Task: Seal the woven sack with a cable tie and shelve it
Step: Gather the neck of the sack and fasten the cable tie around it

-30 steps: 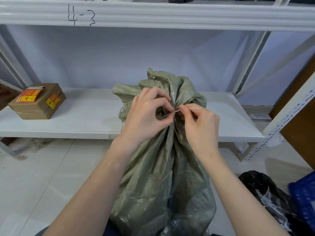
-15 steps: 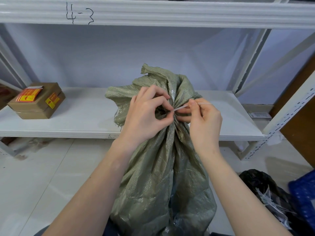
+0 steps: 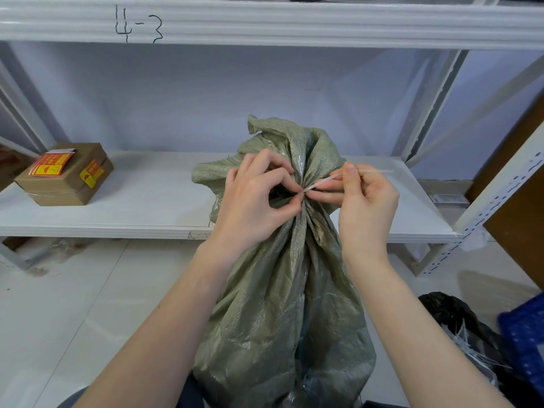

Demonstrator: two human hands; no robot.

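A green woven sack (image 3: 282,304) stands on the floor in front of me, its mouth bunched into a neck. My left hand (image 3: 253,201) pinches the gathered neck where the head of a white cable tie (image 3: 321,182) sits. My right hand (image 3: 365,201) pinches the tie's free tail, which sticks out past my thumb to the right. The loop around the neck is mostly hidden by folds and fingers. The white shelf board (image 3: 141,201) lies just behind the sack.
A brown cardboard box (image 3: 64,176) with red and yellow stickers sits on the shelf's left end. An upper shelf beam (image 3: 294,22) marked 4-3 runs overhead. A black bag (image 3: 459,328) with white ties and a blue crate (image 3: 527,340) stand at lower right.
My right hand has drawn the tie's tail out to the right, so more of it shows past my thumb. The sack's top has shifted slightly. My left hand stays on the neck.
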